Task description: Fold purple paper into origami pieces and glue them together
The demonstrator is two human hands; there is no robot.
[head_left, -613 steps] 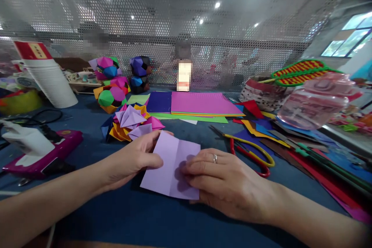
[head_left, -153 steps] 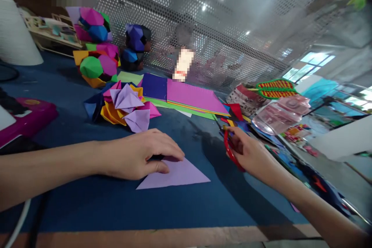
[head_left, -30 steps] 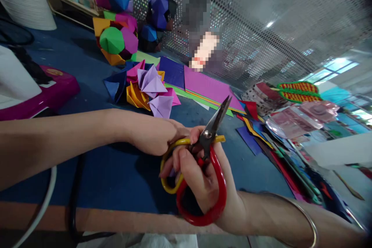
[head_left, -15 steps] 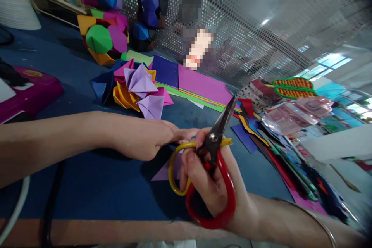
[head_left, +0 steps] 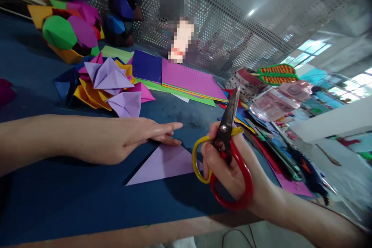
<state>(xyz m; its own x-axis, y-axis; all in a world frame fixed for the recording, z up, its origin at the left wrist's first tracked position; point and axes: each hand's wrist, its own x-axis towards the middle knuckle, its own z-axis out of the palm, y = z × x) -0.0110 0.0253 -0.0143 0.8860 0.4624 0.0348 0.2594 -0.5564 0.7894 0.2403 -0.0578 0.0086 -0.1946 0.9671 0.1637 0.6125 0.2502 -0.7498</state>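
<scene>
A lilac paper triangle (head_left: 162,164) lies flat on the blue table, its long edge toward me. My left hand (head_left: 139,137) rests at its top corner, fingers stretched out and touching the paper. In my right hand (head_left: 223,162) is a pair of scissors (head_left: 248,178) with one red and one yellow handle, blades together and pointing up and away. That hand covers the area by the triangle's right corner. Beyond my left hand sits a pile of folded paper pieces (head_left: 109,81) in lilac, orange, pink and blue.
Stacked coloured sheets (head_left: 192,79) lie along the perforated metal screen (head_left: 212,38). Paper polyhedra (head_left: 59,33) stand at the back left. To the right are paper scraps, tools and a clear plastic container (head_left: 279,100). The table's front edge (head_left: 162,230) runs below.
My right hand has moved right with the scissors, away from my left hand, uncovering more of the lilac triangle. The whole view has shifted, with background things now further left.
</scene>
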